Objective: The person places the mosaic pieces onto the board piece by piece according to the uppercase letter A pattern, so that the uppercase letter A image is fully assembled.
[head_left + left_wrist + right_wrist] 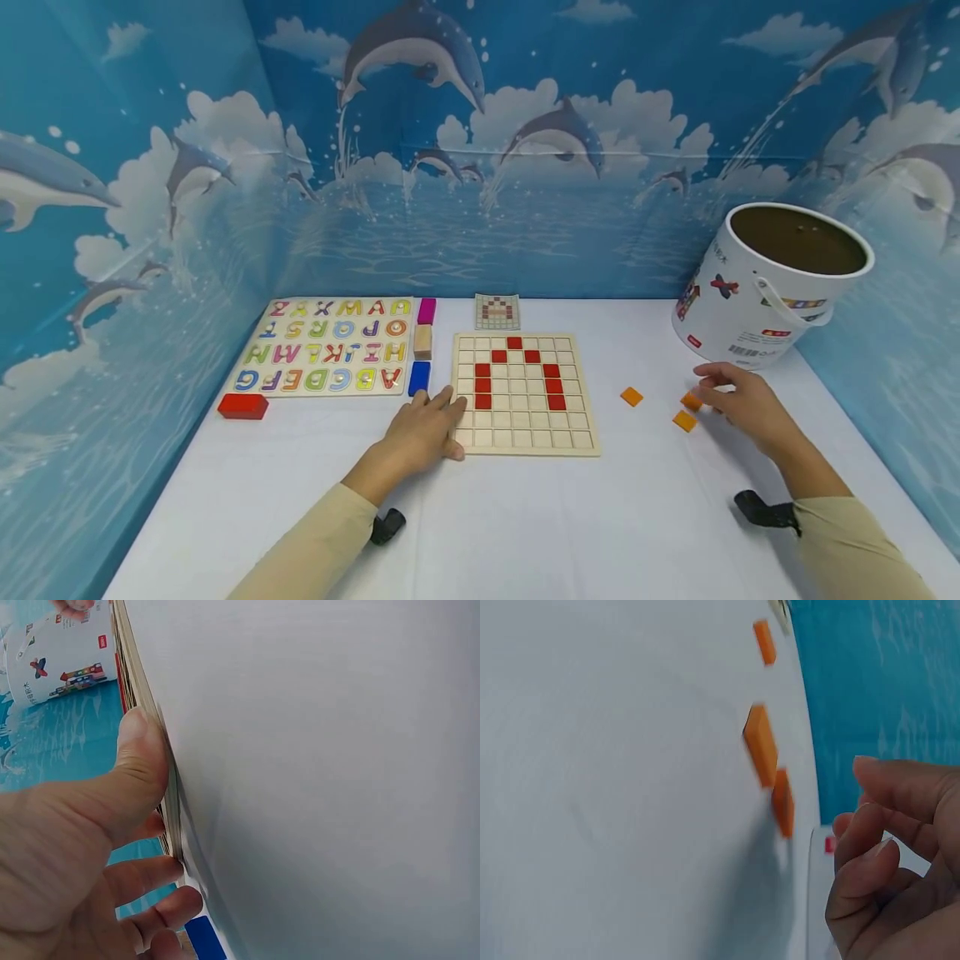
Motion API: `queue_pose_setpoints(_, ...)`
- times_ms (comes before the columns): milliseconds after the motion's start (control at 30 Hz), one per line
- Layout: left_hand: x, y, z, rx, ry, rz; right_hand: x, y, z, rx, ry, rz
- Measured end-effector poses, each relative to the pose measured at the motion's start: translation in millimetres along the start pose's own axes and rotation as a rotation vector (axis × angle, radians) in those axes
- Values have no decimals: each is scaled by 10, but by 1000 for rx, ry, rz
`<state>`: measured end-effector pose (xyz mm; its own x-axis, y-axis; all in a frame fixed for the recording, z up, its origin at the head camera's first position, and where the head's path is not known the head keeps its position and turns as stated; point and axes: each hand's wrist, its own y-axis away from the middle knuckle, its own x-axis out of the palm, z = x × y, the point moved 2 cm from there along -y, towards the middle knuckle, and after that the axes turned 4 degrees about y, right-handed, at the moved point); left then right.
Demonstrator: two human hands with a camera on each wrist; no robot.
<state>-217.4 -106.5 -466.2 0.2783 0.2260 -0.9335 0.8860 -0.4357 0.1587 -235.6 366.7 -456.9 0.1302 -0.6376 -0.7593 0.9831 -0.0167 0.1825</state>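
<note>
My left hand [427,429] rests at the left side of a wooden grid board [519,440], its thumb by the front left corner and its fingers along the edge. In the left wrist view the thumb [142,754] lies against the board's side. Several red square tiles [483,386] on the grid form a peaked, arch-like shape. My right hand [738,400] hovers over two orange tiles [684,421], fingers loosely bent with nothing between them. The right wrist view shows its thumb and fingertips apart, beside those tiles [762,746]. A third orange tile [632,397] lies nearer the board.
Behind the board lies a small pattern card [497,323]. An alphabet puzzle board [300,392] is at the left, with a red block [243,407] in front and magenta, plain wood and blue blocks [419,378] along its right. A white bucket [720,308] stands at the back right.
</note>
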Motion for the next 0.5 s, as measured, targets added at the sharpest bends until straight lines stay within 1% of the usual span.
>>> queue_pose_setpoints(100,-1,-5,6,-4,19,2,-36,-11,-166,26,2,27)
queue_pose_setpoints(200,7,-15,7,-1,31,1,-35,-29,-257,29,12,45)
queue_pose_setpoints(400,15,-28,19,-15,44,7,16,-80,-302,4,55,96)
queue_pose_setpoints(500,12,-26,25,-16,53,15,37,-89,-302,12,82,110)
